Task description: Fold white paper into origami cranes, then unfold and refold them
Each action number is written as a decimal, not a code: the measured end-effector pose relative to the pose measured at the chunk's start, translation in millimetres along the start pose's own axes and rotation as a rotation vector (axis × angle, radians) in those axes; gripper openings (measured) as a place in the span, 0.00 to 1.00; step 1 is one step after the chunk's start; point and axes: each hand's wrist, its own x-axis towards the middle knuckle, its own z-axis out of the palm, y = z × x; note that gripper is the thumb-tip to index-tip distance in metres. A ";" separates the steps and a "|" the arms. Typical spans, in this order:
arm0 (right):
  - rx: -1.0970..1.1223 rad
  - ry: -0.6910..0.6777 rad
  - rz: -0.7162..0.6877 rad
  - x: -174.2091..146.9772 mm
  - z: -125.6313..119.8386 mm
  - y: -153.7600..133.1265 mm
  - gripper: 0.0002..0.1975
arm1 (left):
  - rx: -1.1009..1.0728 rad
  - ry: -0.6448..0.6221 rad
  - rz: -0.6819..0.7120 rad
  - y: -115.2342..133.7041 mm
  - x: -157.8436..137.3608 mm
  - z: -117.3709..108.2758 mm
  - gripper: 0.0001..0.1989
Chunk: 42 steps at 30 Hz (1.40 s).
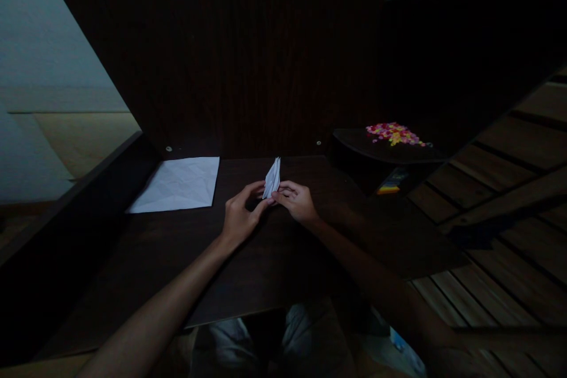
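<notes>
Both hands meet in the middle of the dark wooden desk (274,271). The left hand (240,217) and the right hand (297,201) pinch the bottom of a small folded white paper (273,178), which stands up between them. A flat, creased white sheet (179,184) lies on the desk to the left. A pile of tiny colored bits (393,133) sits on a shelf to the right.

No text, label, brand, number or sign could be read anywhere, neither on the folded paper (271,178), the flat white sheet (178,185), nor the dark worktop (248,260).
</notes>
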 end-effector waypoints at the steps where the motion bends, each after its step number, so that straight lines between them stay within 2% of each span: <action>1: 0.009 -0.007 0.005 -0.3 0.1 -0.3 0.20 | -0.043 -0.013 -0.019 -0.9 0.4 0.1 0.20; 4: 0.033 -0.017 0.014 -0.8 0.2 -1.6 0.20 | -0.147 -0.038 -0.056 -2.7 1.6 0.3 0.20; 8: 0.037 -0.017 0.020 -2.0 1.3 -3.5 0.20 | -0.217 -0.002 -0.102 -1.6 3.8 0.5 0.20; 13: -0.048 -0.028 -0.057 -5.1 1.5 -5.6 0.18 | -0.306 0.048 -0.172 -0.7 7.1 1.2 0.22; 17: -0.117 -0.030 -0.142 -4.9 -0.1 -5.5 0.15 | -0.324 0.046 -0.200 -2.0 8.6 -0.4 0.22; 21: -0.062 -0.051 -0.117 -2.6 1.6 -2.3 0.18 | -0.304 0.042 -0.235 -1.0 9.8 -3.5 0.18; 24: -0.048 -0.003 -0.083 -2.5 3.1 -2.0 0.19 | -0.321 0.034 -0.254 -1.0 10.6 -4.3 0.18; 29: -0.054 0.106 -0.136 -5.0 2.3 -7.8 0.25 | -0.339 0.008 -0.265 -3.7 10.8 -2.0 0.17; 33: -0.090 0.109 -0.149 -5.9 0.6 -11.6 0.25 | -0.369 -0.037 -0.292 -5.4 10.8 -0.6 0.19; 37: -0.046 0.069 -0.112 -4.4 0.1 -9.7 0.27 | -0.410 -0.033 -0.349 -6.2 12.0 -1.5 0.19; 42: -0.019 -0.014 0.027 -1.2 0.5 -3.4 0.30 | -0.435 0.013 -0.422 -5.9 14.5 -4.6 0.21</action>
